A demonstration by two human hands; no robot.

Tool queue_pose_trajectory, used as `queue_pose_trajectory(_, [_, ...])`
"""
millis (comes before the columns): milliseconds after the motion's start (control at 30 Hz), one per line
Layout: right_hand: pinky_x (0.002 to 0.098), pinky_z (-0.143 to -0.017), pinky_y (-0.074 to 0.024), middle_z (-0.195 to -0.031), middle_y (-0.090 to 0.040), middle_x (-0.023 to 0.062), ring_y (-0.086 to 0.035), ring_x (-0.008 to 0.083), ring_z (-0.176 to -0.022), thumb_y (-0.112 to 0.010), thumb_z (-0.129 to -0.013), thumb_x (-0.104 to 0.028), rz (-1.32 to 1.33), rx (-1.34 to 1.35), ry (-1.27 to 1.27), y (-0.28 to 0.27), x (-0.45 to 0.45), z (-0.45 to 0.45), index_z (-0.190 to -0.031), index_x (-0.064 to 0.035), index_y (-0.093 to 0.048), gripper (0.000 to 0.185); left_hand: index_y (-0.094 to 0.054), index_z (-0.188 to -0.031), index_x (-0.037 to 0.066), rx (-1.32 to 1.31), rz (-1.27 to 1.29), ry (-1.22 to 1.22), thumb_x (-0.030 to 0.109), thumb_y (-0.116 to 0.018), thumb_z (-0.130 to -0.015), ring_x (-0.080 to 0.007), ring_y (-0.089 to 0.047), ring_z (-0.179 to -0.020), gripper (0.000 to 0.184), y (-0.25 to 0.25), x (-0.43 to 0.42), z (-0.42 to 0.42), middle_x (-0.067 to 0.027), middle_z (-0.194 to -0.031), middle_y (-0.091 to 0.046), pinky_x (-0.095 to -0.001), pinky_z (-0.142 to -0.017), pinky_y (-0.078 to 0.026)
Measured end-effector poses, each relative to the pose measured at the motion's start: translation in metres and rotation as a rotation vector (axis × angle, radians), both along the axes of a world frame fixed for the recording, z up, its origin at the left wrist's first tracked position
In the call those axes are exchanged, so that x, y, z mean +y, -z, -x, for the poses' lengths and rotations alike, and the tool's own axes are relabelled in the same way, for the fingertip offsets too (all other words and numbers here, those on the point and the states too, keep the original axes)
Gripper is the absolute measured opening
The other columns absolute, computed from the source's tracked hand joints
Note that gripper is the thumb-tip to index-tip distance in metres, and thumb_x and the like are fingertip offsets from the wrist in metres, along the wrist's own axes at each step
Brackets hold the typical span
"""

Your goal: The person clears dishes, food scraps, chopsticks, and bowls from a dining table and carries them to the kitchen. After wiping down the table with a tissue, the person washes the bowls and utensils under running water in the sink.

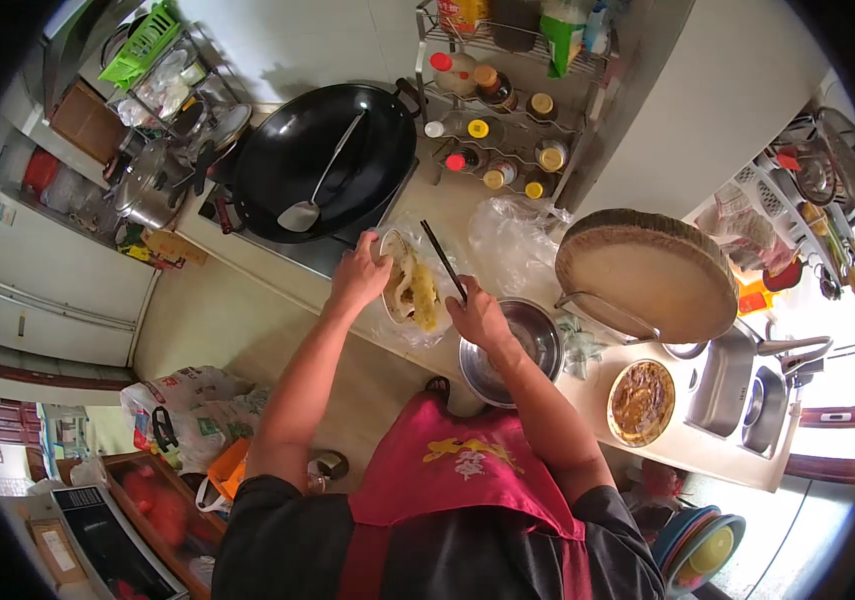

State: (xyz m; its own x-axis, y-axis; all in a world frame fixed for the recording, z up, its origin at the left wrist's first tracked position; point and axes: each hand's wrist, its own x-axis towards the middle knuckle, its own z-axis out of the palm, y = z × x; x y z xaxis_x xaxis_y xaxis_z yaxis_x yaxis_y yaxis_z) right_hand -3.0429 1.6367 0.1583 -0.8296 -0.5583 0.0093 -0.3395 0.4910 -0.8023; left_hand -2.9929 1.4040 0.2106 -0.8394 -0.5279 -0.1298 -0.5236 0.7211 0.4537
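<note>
My left hand (359, 272) is closed on the rim of a tilted white dish (397, 245). Yellowish food (423, 298) lies at the dish's right side, above a clear plastic bag (407, 332); whether it is in the dish or in the bag is hard to tell. In my right hand (480, 316) is a pair of dark chopsticks (441, 258), pointing up and left beside the food. Just under my right forearm stands a metal bowl (539, 335) on the counter.
A black wok (277, 130) with a spatula (332, 165) in it sits on the stove, ahead and left. Bottles fill a wire rack (507, 115). Rightward are a round wooden chopping board (637, 275), a bowl of brown food (642, 400) and a sink (727, 375).
</note>
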Motion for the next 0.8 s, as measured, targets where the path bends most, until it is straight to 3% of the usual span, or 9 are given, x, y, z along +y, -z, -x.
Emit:
queue_pose_trajectory(133, [0.0530, -0.081, -0.0499, -0.083, -0.063, 0.0347, -0.062, 0.0515, -0.083, -0.053, -0.088, -0.015, -0.060, 0.015, -0.020, -0.017, 0.013, -0.002, -0.126, 0.0067, -0.044, 0.044, -0.042, -0.129, 0.017, 0.048, 0.038, -0.019, 0.034, -0.052, -0.087, -0.0482, -0.060, -0.098, 0.047, 0.007, -0.001, -0.002, -0.0320, -0.107, -0.060, -0.0530, -0.088, -0.048])
queue_pose_trajectory(233, [0.0510, -0.079, -0.0514, -0.084, -0.064, 0.0326, -0.065, 0.0477, -0.083, -0.053, -0.088, -0.012, -0.086, -0.024, -0.184, -0.041, 0.027, -0.010, -0.126, 0.0070, -0.043, 0.043, -0.044, -0.128, 0.016, 0.107, 0.011, -0.025, 0.035, -0.052, -0.087, -0.0486, -0.060, -0.097, 0.045, 0.000, -0.003, -0.003, -0.0318, -0.104, -0.061, -0.0534, -0.087, -0.048])
queue_pose_trajectory(300, [0.0439, -0.070, -0.0546, -0.086, -0.067, 0.0275, -0.069, 0.0375, -0.076, -0.050, -0.090, -0.010, -0.012, 0.025, -0.450, -0.036, 0.025, -0.017, -0.126, 0.0053, -0.043, 0.040, -0.045, -0.127, 0.016, 0.119, -0.011, -0.026, 0.035, -0.052, -0.087, -0.0488, -0.060, -0.097, 0.044, 0.002, -0.007, -0.002, -0.0317, -0.102, -0.062, -0.0537, -0.087, -0.047])
queue_pose_trajectory(367, [0.0358, -0.063, -0.0574, -0.092, -0.069, 0.0241, -0.071, 0.0261, -0.068, -0.051, -0.089, -0.008, -0.081, -0.503, -0.485, -0.046, 0.016, -0.022, -0.129, 0.0048, -0.043, 0.043, -0.046, -0.127, 0.016, 0.128, 0.013, -0.016, 0.036, -0.051, -0.088, -0.0493, -0.060, -0.097, 0.044, 0.009, -0.008, -0.002, -0.0316, -0.100, -0.063, -0.0539, -0.087, -0.047])
queue_pose_trajectory(467, [0.0367, -0.061, -0.0576, -0.093, -0.068, 0.0234, -0.071, 0.0267, -0.068, -0.053, -0.086, -0.008, -0.358, -0.378, -0.610, 0.003, -0.008, -0.026, -0.128, 0.0051, -0.044, 0.045, -0.046, -0.126, 0.016, 0.146, 0.067, -0.020, 0.036, -0.052, -0.088, -0.0500, -0.059, -0.096, 0.043, 0.006, -0.009, -0.003, -0.0314, -0.100, -0.063, -0.0540, -0.087, -0.047])
queue_pose_trajectory(533, [0.0398, -0.060, -0.0572, -0.084, -0.066, 0.0222, -0.070, 0.0287, -0.068, -0.055, -0.084, -0.007, -0.434, 0.256, -0.662, 0.091, -0.009, -0.023, -0.118, 0.0053, -0.048, 0.036, -0.047, -0.126, 0.016, 0.149, 0.132, 0.010, 0.036, -0.052, -0.089, -0.0503, -0.059, -0.095, 0.043, 0.013, -0.013, -0.008, -0.0313, -0.101, -0.062, -0.0539, -0.086, -0.048])
queue_pose_trajectory(600, [0.0425, -0.061, -0.0567, -0.077, -0.064, 0.0200, -0.070, 0.0298, -0.069, -0.056, -0.083, -0.006, -0.345, 0.079, -0.412, 0.069, -0.010, -0.022, -0.108, 0.0060, -0.054, 0.028, -0.048, -0.125, 0.015, 0.165, 0.186, 0.044, 0.037, -0.052, -0.089, -0.0506, -0.059, -0.095, 0.042, 0.019, -0.025, -0.011, -0.0308, -0.102, -0.062, -0.0537, -0.086, -0.048])
queue_pose_trajectory(700, [0.0474, -0.062, -0.0528, -0.077, -0.064, 0.0260, -0.065, 0.0418, -0.071, -0.054, -0.079, -0.005, 0.010, 0.064, -0.558, 0.019, -0.012, -0.033, -0.107, 0.0096, -0.053, 0.031, -0.049, -0.124, 0.014, 0.183, 0.095, 0.018, 0.037, -0.052, -0.089, -0.0506, -0.059, -0.095, 0.042, -0.033, -0.004, -0.022, -0.0285, -0.105, -0.063, -0.0532, -0.086, -0.047])
queue_pose_trajectory(800, [0.0483, -0.059, -0.0512, -0.074, -0.064, 0.0253, -0.063, 0.0414, -0.067, -0.054, -0.079, -0.006, 0.168, -0.207, -0.456, 0.018, -0.025, -0.047, -0.098, 0.0095, -0.060, 0.025, -0.051, -0.122, 0.013, 0.197, 0.051, -0.080, 0.036, -0.052, -0.088, -0.0494, -0.059, -0.097, 0.041, -0.015, -0.008, -0.021, -0.0253, -0.107, -0.064, -0.0525, -0.086, -0.047])
